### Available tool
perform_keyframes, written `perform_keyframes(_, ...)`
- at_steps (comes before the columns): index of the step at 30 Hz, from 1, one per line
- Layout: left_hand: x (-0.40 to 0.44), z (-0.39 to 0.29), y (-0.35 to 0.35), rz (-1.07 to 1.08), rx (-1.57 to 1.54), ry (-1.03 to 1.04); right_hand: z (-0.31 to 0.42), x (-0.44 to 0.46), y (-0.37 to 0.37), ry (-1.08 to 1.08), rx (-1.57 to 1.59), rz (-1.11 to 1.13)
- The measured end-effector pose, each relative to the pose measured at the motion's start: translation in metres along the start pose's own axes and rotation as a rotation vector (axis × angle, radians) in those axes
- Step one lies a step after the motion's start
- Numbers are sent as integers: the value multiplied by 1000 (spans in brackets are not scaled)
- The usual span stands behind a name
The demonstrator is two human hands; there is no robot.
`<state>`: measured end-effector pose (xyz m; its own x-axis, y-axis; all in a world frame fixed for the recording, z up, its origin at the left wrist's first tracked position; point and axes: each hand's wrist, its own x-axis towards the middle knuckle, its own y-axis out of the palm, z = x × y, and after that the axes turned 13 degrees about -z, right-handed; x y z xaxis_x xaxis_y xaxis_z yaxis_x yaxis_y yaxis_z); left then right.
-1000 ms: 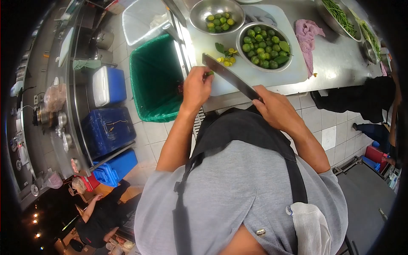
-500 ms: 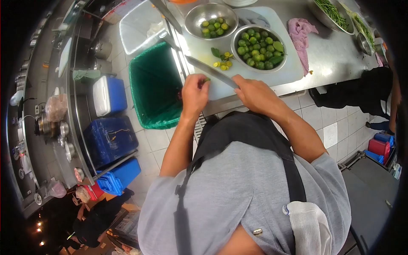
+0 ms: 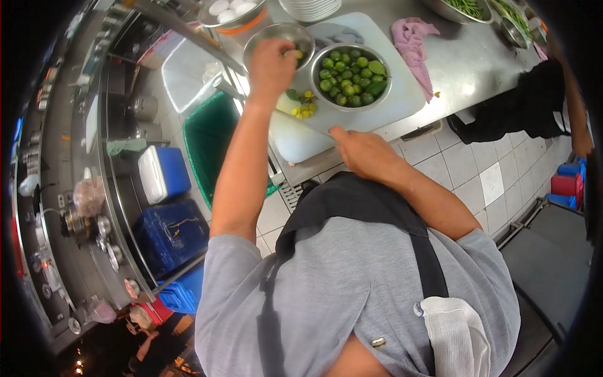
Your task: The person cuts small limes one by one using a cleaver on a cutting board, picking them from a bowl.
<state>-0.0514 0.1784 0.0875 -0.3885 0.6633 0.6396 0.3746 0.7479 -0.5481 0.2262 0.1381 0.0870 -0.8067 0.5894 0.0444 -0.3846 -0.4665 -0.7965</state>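
Note:
My left hand [image 3: 274, 69] reaches over the left steel bowl [image 3: 254, 44], fingers curled together. A yellow-green bit shows by its fingertips; whether they grip it or it lies in the bowl I cannot tell. My right hand [image 3: 364, 151] is wrapped round the handle of a knife [image 3: 301, 123], whose blurred blade points left across the front of the white cutting board [image 3: 402, 103]. Beside the blade lie small yellow cut pieces [image 3: 304, 112] and a green leaf [image 3: 293, 95]. To their right, a second steel bowl [image 3: 387, 94] is full of green limes [image 3: 353, 76] with some leaves.
A green-lined bin [image 3: 210, 141] stands left of the counter. A pink cloth [image 3: 414, 50] lies by the board's right edge. White plates [image 3: 311, 9], a container of eggs [image 3: 232, 11] and a bowl of green beans [image 3: 461, 9] are behind. Another person [image 3: 527, 103] stands at right.
My left hand has moved from the board's front-left edge, where it held a small green piece, up to the left bowl. My right hand keeps the knife low. The view has shifted slightly.

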Motion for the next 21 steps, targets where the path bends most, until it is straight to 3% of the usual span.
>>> perform_keyframes(4,-17,-35,35,231,231,304,1,-4,5,-4,-27,-22)
perform_keyframes(7,-25,-42,55,286,450,356,0,-4,4,-15,-54,0)
perform_keyframes(17,-26,-38,62,242,347,591,-3,-2,4,-43,-27,15)
perform_keyframes(21,-24,-40,59,167,300,541,-6,-1,5,-50,-19,27)
